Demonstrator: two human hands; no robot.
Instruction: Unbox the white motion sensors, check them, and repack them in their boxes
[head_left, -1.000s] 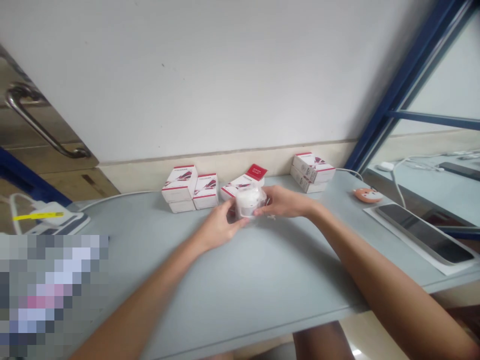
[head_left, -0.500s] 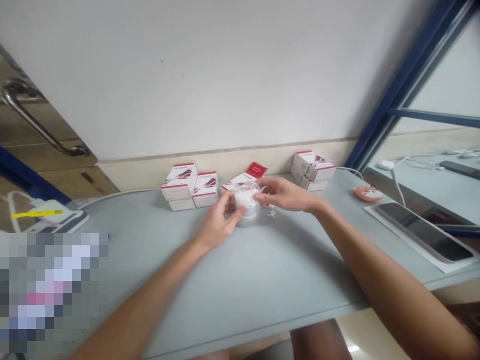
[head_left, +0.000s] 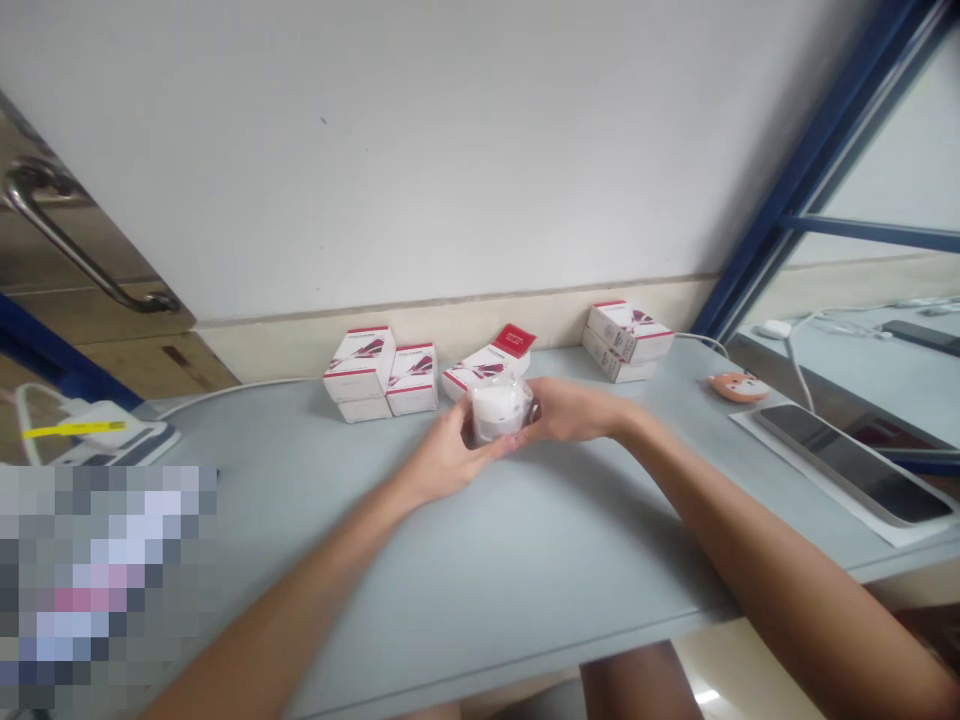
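A white rounded device in a clear plastic bag (head_left: 498,408) sits at the middle of the grey table. My left hand (head_left: 442,445) is closed round its left side, thumb along the lower front. On the other side, my right hand (head_left: 566,410) grips it, with fingertips meeting the left thumb near the base. What the device is cannot be made out. Just behind it lies a white box with a red flap (head_left: 487,362), partly covered by the bag.
Stacked white-and-red boxes (head_left: 358,365) stand by the wall, with another box (head_left: 412,380) beside them. More boxes (head_left: 627,340) are at the back right. An orange mouse (head_left: 739,386) and a dark flat device (head_left: 847,460) lie at right, a power strip (head_left: 112,440) at left.
My right hand has gone from the bag's upper edge down to the device's right side. Small pale pieces on the table are now hidden behind that hand. My left hand has shifted slightly.
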